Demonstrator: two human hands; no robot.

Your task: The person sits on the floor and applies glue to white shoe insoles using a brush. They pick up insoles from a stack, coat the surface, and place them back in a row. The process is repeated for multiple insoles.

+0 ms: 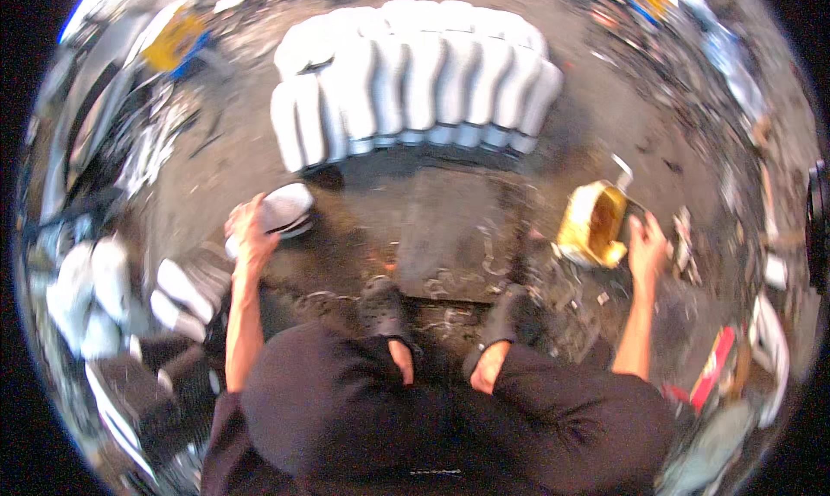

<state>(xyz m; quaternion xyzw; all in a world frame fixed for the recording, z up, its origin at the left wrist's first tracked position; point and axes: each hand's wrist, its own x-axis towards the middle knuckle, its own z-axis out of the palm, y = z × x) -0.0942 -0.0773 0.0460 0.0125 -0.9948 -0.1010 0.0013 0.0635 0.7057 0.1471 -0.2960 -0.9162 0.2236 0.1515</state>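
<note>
My left hand (pixel 251 232) is closed around a white shoe sole (pixel 287 206) with a dark band along its edge, held low over the ground on the left. On the right stands a yellow cut-open container (pixel 577 224), its inside yellow-brown. My right hand (pixel 648 247) is at the container's right side, fingers pinched together. A thin dark line runs from the container's rim toward these fingers; blur hides what they hold. Ahead, white shoe soles (pixel 419 76) stand packed side by side in curved rows. A flat dark slab (pixel 462 232) lies between my hands.
More pale soles (pixel 108 275) and dark pieces (pixel 138 388) lie at my left. Yellow-and-blue boxes (pixel 177 42) and scraps line the far left. A red strip (pixel 713 366) lies at the right. My feet in dark clogs (pixel 385 310) are by the slab's near edge.
</note>
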